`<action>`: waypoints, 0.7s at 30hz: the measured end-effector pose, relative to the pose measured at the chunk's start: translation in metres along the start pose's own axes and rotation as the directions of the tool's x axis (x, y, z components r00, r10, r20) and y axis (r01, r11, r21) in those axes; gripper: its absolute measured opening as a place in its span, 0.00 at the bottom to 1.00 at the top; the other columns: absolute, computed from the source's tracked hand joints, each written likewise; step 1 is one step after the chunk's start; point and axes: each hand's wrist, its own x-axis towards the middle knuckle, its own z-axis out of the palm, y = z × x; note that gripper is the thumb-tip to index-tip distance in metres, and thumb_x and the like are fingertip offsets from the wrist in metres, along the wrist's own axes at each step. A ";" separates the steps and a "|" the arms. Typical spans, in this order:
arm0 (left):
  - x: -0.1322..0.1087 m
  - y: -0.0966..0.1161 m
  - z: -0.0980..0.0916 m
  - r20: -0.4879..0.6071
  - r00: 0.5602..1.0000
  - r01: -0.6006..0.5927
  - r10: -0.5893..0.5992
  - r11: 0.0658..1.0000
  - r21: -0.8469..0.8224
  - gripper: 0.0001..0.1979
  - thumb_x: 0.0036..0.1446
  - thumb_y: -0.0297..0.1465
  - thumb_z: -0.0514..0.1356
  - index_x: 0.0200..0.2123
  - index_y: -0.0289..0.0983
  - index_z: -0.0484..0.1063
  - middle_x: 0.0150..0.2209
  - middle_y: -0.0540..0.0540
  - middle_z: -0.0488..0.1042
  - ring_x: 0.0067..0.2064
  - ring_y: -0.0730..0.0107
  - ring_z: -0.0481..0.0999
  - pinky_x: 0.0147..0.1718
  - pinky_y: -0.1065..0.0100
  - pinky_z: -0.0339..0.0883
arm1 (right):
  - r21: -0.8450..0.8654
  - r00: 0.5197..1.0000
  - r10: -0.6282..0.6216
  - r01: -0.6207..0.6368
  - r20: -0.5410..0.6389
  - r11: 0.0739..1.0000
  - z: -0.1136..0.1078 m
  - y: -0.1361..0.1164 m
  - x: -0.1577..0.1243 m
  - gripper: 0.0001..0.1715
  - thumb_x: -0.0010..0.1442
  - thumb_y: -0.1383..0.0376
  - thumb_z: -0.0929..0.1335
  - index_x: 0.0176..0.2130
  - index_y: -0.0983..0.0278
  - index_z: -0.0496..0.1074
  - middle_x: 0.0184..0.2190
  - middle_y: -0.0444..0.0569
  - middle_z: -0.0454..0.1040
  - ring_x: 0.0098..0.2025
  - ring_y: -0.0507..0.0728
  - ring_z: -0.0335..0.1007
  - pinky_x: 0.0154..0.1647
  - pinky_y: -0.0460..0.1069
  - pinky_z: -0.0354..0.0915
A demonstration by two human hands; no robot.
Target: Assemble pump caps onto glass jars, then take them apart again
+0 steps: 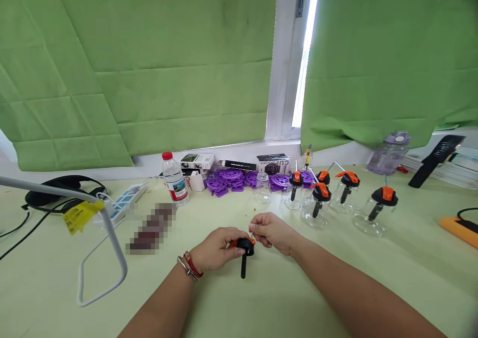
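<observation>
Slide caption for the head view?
Left hand grips a black lid, right hand pinches its thin tube; lidded jars beyond.

Brightly lit, white glare in window gap (306, 54), soft shadow on table (276, 300), pixelated patch (151, 231), stretched edges

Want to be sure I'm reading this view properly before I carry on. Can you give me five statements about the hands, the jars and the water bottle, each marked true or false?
1. The left hand holds a black and orange lid. True.
2. The right hand lies spread flat, well away from that lid. False: its fingers are pinched together close to the lid's top.
3. Several glass jars are fitted with similar lids. True.
4. The water bottle has a red cap. True.
5. The water bottle lies on its side. False: it stands upright.
</observation>
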 end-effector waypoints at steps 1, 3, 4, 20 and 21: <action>-0.001 0.000 -0.003 0.018 1.000 -0.008 0.009 0.999 -0.052 0.15 0.55 0.38 0.56 0.43 0.38 0.73 0.34 0.47 0.71 0.34 0.69 0.68 0.37 0.69 0.63 | 0.014 1.000 0.013 -0.013 0.003 1.000 0.002 0.000 0.000 0.16 0.47 0.57 0.69 0.22 0.64 0.63 0.12 0.37 0.62 0.11 0.43 0.45 0.12 0.42 0.43; -0.004 0.001 -0.010 0.070 0.997 -0.030 0.041 0.989 -0.145 0.15 0.54 0.38 0.57 0.43 0.38 0.74 0.35 0.46 0.72 0.36 0.68 0.69 0.39 0.68 0.64 | 0.022 0.999 0.053 -0.053 0.006 0.998 0.006 0.001 0.001 0.17 0.48 0.55 0.69 0.22 0.64 0.63 0.12 0.37 0.60 0.11 0.44 0.44 0.12 0.43 0.42; -0.006 0.001 -0.012 0.102 0.993 -0.044 0.062 0.983 -0.176 0.16 0.53 0.38 0.58 0.42 0.38 0.74 0.36 0.46 0.72 0.37 0.67 0.69 0.40 0.67 0.64 | 0.018 0.998 0.054 -0.054 -0.015 0.998 0.007 0.002 0.002 0.17 0.49 0.55 0.68 0.22 0.64 0.62 0.12 0.37 0.60 0.11 0.44 0.44 0.13 0.43 0.42; 0.002 -0.035 -0.017 -0.504 0.799 0.130 -0.327 0.913 -0.386 0.19 0.47 0.38 0.62 0.43 0.35 0.72 0.40 0.44 0.75 0.43 0.64 0.72 0.44 0.65 0.64 | -0.978 0.908 -0.406 0.170 0.106 0.124 0.021 0.025 0.030 0.13 0.59 0.72 0.61 0.32 0.67 0.74 0.34 0.55 0.72 0.40 0.59 0.67 0.43 0.50 0.61; 0.002 -0.037 -0.016 -0.506 0.794 0.142 -0.336 0.913 -0.383 0.20 0.47 0.38 0.62 0.43 0.35 0.72 0.40 0.44 0.75 0.42 0.64 0.72 0.44 0.65 0.65 | -0.978 0.906 -0.410 0.169 0.105 0.123 0.021 0.024 0.029 0.14 0.60 0.71 0.60 0.33 0.67 0.74 0.35 0.55 0.71 0.40 0.59 0.67 0.43 0.51 0.61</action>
